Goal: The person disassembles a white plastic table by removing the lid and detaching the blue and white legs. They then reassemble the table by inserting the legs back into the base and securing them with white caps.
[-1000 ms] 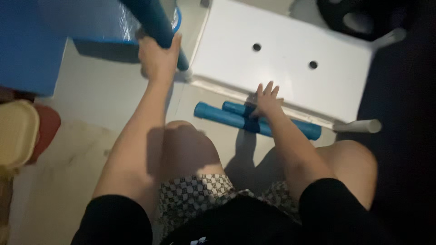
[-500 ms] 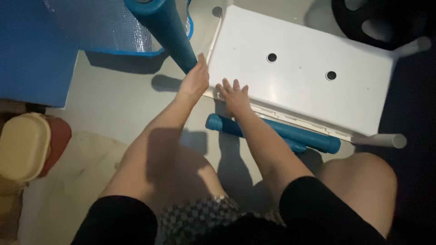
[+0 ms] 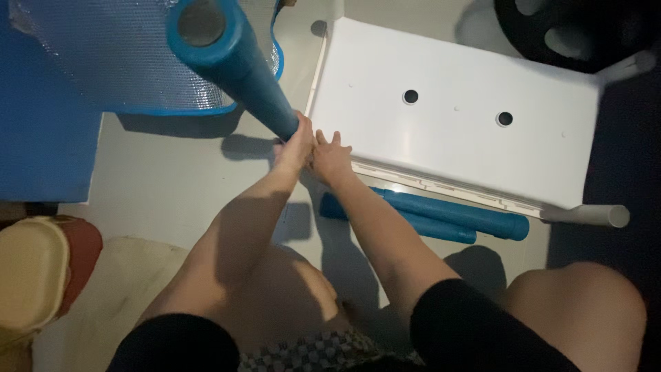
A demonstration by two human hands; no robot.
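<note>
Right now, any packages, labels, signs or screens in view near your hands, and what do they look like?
No labels, signs or screens show.
Nearest to packaging: bubble-wrap sheet, top left, silvery with a blue edge, behind the blue tube that the left hand grips.

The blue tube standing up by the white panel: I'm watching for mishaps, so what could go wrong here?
1. The blue tube leans toward the camera, and only the left hand grips it, low down; it might tip over.
2. The right hand rests at the edge of the white panel, beside the tube's foot; fingers could get pinched there.
3. The two loose tubes lying on the floor by the knees could roll underfoot.
</note>
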